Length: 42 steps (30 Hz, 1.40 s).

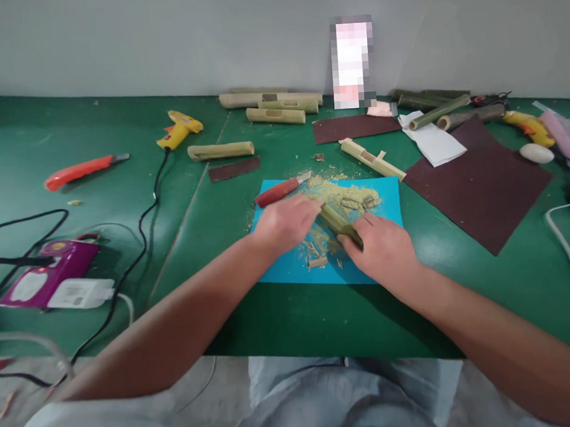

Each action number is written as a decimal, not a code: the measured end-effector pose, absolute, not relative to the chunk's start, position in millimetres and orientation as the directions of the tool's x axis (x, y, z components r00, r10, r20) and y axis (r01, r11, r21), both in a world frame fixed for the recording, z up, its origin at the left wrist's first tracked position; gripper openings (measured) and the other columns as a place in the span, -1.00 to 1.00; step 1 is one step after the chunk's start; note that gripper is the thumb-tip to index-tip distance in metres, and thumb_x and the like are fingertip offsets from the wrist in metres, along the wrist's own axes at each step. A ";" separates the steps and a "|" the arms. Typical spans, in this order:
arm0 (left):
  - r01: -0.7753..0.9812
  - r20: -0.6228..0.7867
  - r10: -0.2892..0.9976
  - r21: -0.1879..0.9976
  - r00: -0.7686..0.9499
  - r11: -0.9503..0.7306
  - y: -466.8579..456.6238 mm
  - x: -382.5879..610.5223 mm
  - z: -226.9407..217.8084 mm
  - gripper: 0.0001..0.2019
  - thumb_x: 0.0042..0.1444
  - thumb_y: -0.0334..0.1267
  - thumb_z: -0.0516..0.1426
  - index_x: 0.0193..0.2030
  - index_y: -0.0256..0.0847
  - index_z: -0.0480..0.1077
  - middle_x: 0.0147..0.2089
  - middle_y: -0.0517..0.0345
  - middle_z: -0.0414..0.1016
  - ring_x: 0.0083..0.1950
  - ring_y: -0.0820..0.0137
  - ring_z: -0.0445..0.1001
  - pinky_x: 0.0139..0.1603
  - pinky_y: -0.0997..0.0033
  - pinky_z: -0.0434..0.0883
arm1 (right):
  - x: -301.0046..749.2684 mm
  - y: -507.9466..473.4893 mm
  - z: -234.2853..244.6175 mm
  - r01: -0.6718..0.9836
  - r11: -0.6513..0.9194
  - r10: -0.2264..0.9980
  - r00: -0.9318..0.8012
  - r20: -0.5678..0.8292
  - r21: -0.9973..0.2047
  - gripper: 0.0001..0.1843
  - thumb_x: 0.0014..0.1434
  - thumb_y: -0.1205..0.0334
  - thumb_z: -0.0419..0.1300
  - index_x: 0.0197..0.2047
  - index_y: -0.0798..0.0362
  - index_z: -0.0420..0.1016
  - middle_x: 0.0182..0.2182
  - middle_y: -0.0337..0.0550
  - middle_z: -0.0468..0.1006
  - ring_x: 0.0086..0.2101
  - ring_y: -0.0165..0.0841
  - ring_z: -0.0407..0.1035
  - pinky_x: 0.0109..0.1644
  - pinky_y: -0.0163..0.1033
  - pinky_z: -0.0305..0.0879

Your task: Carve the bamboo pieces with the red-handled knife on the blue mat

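Green bamboo tube (pixel 336 220) in the grip of left hand (pixel 288 222) and right hand (pixel 384 245), over blue sheet (pixel 288 269)

The left hand (pixel 288 223) and right hand (pixel 383 243) hold opposite ends of a green bamboo piece (pixel 334 221) over a shavings-strewn blue sheet (pixel 286 269), near a red-handled knife (pixel 280 192).

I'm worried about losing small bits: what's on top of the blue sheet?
The blue sheet holds shavings, scraps and, near its far left corner, a red knife. The left hand and right hand grip a tube there; what lies directly beneath them is hidden.
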<state>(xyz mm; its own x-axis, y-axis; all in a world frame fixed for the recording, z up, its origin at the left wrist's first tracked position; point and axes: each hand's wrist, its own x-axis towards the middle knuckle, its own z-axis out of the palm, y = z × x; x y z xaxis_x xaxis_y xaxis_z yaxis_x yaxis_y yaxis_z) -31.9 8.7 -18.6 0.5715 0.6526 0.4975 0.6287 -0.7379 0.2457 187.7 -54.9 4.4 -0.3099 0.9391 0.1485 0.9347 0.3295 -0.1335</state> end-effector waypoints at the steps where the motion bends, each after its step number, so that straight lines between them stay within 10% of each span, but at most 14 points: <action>1: 0.643 0.510 0.651 0.226 0.562 -0.732 8.3 -31.5 -17.9 -0.63 0.44 -0.17 -0.05 -0.06 -0.23 0.58 -0.28 0.02 0.60 -0.22 0.33 0.58 -0.16 0.35 0.56 | 187.6 -55.0 4.6 0.935 0.326 0.941 -0.306 0.147 -0.137 -0.69 0.35 0.06 0.13 -0.30 0.09 0.54 -0.35 -0.03 0.58 -0.32 -0.24 0.44 -0.31 -0.17 0.12; 42: 0.598 0.539 0.636 0.275 0.553 -0.753 15.9 -32.8 -21.9 -0.72 0.41 -0.24 0.05 -0.17 -0.26 0.58 -0.30 0.06 0.61 -0.26 0.36 0.58 -0.19 0.35 0.54 | 195.6 -53.4 -4.2 0.900 0.390 0.908 -0.341 0.242 -0.196 -0.75 0.36 0.13 0.14 -0.29 0.08 0.51 -0.30 -0.02 0.55 -0.22 -0.18 0.44 -0.20 -0.12 0.28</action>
<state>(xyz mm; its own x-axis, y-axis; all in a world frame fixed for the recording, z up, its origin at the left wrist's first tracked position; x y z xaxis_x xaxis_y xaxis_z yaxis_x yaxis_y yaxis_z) -32.8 15.9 -21.9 0.5530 0.6356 0.5388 0.5980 -0.7530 0.2746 195.6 -53.4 -4.2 -0.3411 0.9084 0.2418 0.8998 0.3900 -0.1959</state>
